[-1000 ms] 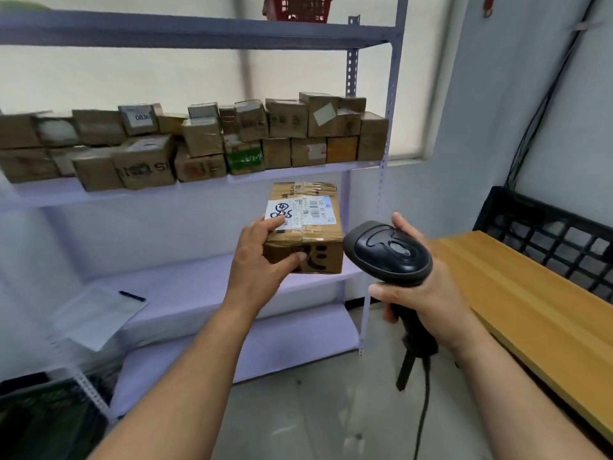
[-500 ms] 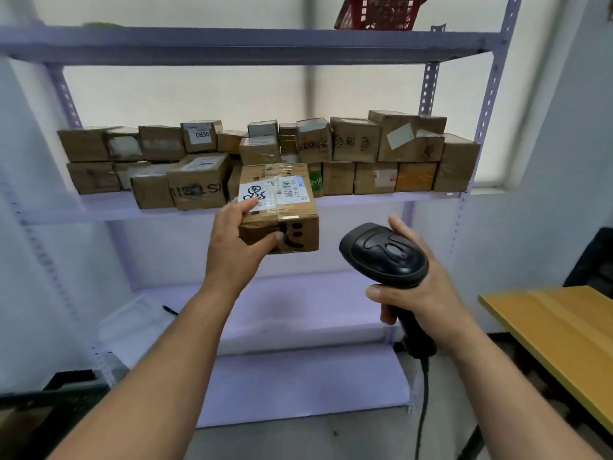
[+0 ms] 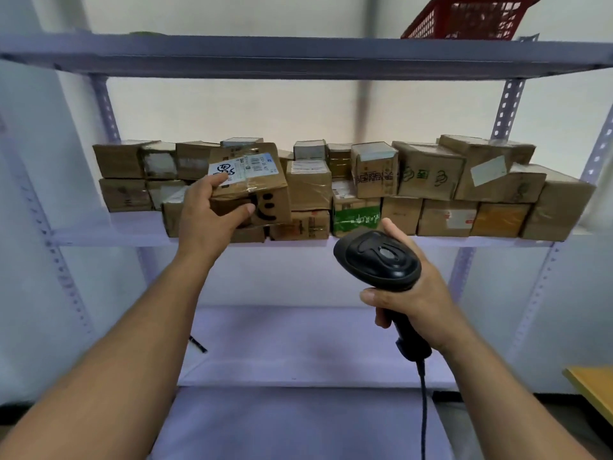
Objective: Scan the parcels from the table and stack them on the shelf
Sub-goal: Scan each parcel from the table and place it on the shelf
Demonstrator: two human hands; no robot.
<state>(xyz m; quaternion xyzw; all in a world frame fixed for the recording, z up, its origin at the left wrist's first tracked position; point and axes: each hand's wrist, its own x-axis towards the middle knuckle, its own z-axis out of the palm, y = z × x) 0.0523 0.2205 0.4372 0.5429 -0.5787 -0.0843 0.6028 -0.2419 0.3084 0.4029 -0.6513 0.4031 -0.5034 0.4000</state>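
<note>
Your left hand [image 3: 209, 222] grips the tilted brown cardboard parcel [image 3: 265, 187], white label up, just before the stacked boxes [image 3: 428, 174] on the pale lilac metal shelf [image 3: 99, 232]; your right hand [image 3: 421, 303], lower and farther back, clasps the black handheld scanner [image 3: 378, 257].

Approx. 25 parcels [image 3: 428, 174], 1 scanner [image 3: 378, 260]

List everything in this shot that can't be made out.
Head view:
Label on the parcel: print too small and blurred; left hand covers its corner.
Box under that parcel: mostly hidden by it and the hand.
Table: cut off by the right edge, so remaining parcels are unseen.
Red basket: cut off by the top edge; contents unclear.
Scanner in right hand: its window faces away.
</note>
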